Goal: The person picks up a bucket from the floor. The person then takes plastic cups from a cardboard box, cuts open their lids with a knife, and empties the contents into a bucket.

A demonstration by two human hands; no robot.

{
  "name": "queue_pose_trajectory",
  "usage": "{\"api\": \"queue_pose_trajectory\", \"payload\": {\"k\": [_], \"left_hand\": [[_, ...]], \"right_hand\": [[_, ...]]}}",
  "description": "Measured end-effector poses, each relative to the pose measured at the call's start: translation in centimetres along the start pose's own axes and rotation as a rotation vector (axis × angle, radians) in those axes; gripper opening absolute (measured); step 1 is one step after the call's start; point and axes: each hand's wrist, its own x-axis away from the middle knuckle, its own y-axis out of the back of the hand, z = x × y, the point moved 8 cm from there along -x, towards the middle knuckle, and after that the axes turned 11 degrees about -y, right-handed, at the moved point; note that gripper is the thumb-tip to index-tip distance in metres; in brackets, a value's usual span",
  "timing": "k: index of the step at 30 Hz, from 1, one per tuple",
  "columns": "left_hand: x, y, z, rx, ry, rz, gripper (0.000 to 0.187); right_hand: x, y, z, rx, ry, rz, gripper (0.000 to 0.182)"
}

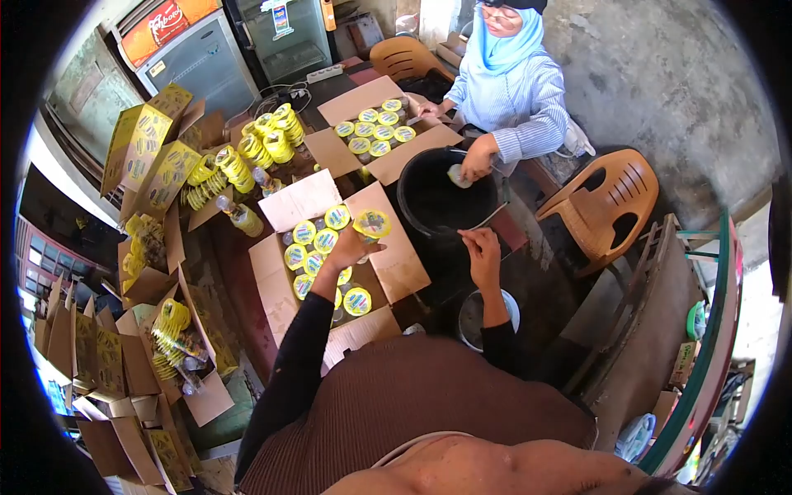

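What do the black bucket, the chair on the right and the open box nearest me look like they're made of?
Bucket: probably plastic, smooth and dark with a rounded rim. Chair: moulded plastic by its looks, lightly glossy, with slots in its one-piece back. Box: cardboard, matte brown, its flaps folded out.

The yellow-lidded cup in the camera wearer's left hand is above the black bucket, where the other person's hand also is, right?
Not quite: the head view shows the yellow-lidded cup in the left hand above the open box. The other person's hand is above the black bucket.
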Motion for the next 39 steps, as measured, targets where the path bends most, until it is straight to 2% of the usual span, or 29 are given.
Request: {"api": "queue_pose_trajectory", "payload": {"k": [3,4,5,8,10,13,16,20,22,28,32,34,39], "left_hand": [[-4.2,-1.9,-0.1,-0.089,0.025,0.156,0.059],[-5.3,-2.6,-0.6,-0.113,0.01,0.214,0.071],[-6.6,-3.2,-0.9,-0.226,-0.055,0.264,0.075],[-9.5,-4.9,1.6,-0.336,-0.058,0.361,0.077],[-10.6,-5.6,2.1,-0.554,-0.016,0.434,0.08],[-11.4,-6.2,1.7,-0.707,0.03,0.497,0.08],[-12.0,-6.8,2.9,-0.777,0.087,0.579,0.077],[-12.7,-7.3,2.9,-0.873,0.028,0.606,0.072],[-12.8,-7.6,0.4,-0.987,-0.008,0.619,0.072],[-12.8,-8.6,-1.7,-1.143,-0.035,0.703,0.067],[-12.8,-8.8,-2.6,-1.125,-0.051,0.702,0.061],[-13.3,-8.5,-3.5,-1.045,-0.106,0.525,0.05],[-12.4,-9.3,-1.1,-1.001,-0.131,0.568,0.039]], "right_hand": [[1.7,2.2,-3.2,0.041,-0.061,-0.046,0.016],[2.2,2.8,-3.7,0.041,-0.096,-0.051,0.016],[2.7,3.4,-4.3,0.043,-0.101,-0.057,0.016],[3.9,4.5,-6.1,0.067,-0.14,-0.104,0.016],[4.3,5.0,-7.0,0.043,-0.205,-0.095,0.015],[4.6,5.4,-7.7,0.067,-0.217,-0.102,0.015],[4.8,5.3,-8.7,0.064,-0.227,-0.095,0.016],[4.9,5.0,-9.3,0.111,-0.218,-0.08,0.017],[4.8,4.5,-9.4,0.104,-0.262,-0.03,0.018],[4.9,3.7,-9.9,0.146,-0.215,-0.015,0.018],[5.0,3.6,-10.3,0.09,-0.273,0.019,0.018],[5.0,3.7,-10.3,0.124,-0.277,0.015,0.017],[5.1,3.4,-10.8,0.09,-0.292,0.033,0.017]]}}
